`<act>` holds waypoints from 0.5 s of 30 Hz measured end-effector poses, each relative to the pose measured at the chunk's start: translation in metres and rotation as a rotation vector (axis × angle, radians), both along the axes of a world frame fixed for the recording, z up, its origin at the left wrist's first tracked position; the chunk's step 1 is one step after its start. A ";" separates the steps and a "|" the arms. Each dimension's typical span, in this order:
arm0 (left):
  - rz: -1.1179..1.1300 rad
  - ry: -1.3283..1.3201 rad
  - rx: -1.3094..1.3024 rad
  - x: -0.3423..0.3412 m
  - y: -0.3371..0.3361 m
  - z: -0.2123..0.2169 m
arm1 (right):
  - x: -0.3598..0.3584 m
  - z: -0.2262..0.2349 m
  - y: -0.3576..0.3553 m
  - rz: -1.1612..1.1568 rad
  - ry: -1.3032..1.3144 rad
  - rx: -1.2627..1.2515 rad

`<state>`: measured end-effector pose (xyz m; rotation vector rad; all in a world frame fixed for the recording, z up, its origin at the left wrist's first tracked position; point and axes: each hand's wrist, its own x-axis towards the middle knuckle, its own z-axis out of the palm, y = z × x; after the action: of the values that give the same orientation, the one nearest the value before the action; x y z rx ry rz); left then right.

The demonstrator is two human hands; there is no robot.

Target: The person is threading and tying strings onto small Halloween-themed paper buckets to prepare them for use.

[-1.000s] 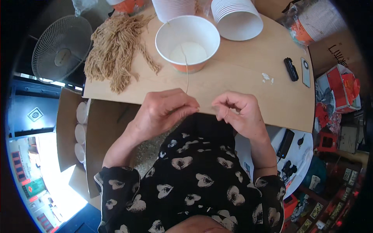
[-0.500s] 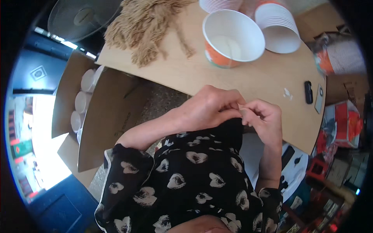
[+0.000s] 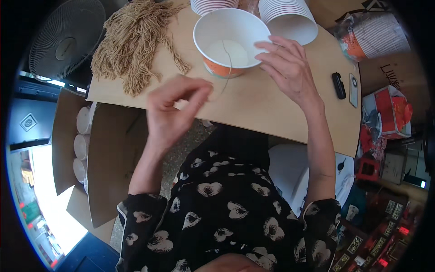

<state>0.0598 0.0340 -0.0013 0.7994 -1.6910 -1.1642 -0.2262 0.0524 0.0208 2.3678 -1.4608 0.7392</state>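
A white paper tub (image 3: 231, 31) with an orange outer band stands upright near the far edge of the table. One thin thread (image 3: 229, 61) comes out of it, over its front rim, and runs down to my left hand (image 3: 174, 106). That hand is blurred, its thumb and forefinger closed in a pinch at the thread's end. At the tub's right side is my right hand (image 3: 290, 68), fingers spread. Its fingertips overlap the rim, and whether they touch it I cannot tell.
A tan yarn bundle (image 3: 131, 45) lies left on the wooden table (image 3: 272, 115). Stacked white tubs (image 3: 290, 20) are behind. A black object (image 3: 338, 86) and a phone (image 3: 353, 90) lie right. An open carton (image 3: 106, 167) holding white tubs stands left, a fan (image 3: 68, 47) beyond.
My hands, pinched together above my lap before, have parted. The left moved left with the thread; the right went up to the tub's rim and opened. The view shifted too.
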 end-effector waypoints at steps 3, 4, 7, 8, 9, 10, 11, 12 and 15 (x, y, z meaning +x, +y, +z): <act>0.398 0.009 -0.556 0.010 -0.018 0.003 | 0.013 -0.002 0.007 0.082 0.041 0.028; 0.472 0.000 -0.662 0.010 -0.022 0.002 | 0.024 -0.003 0.012 0.131 -0.012 0.012; 0.506 -0.091 -0.808 0.006 -0.018 -0.007 | 0.065 -0.006 0.029 0.014 -0.181 0.096; 0.434 -0.106 -0.773 0.001 -0.013 -0.013 | 0.068 -0.010 0.028 -0.003 -0.202 0.078; 0.379 -0.106 -0.752 -0.001 -0.009 -0.020 | 0.072 -0.012 0.027 0.009 -0.199 0.093; 0.362 -0.106 -0.732 -0.004 -0.005 -0.030 | 0.076 -0.014 0.026 -0.037 -0.285 0.143; 0.324 -0.176 -0.743 -0.007 -0.002 -0.039 | 0.077 -0.016 0.026 -0.089 -0.369 0.192; 0.284 -0.244 -0.754 -0.008 0.000 -0.046 | 0.077 -0.016 0.025 -0.109 -0.418 0.226; 0.206 -0.375 -0.916 -0.008 -0.014 -0.068 | 0.078 -0.021 0.022 -0.135 -0.483 0.216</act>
<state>0.0520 0.0204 -0.0692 0.5821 -2.1036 -0.0227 -0.1484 0.0747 -0.0001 2.3094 -1.9563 1.2357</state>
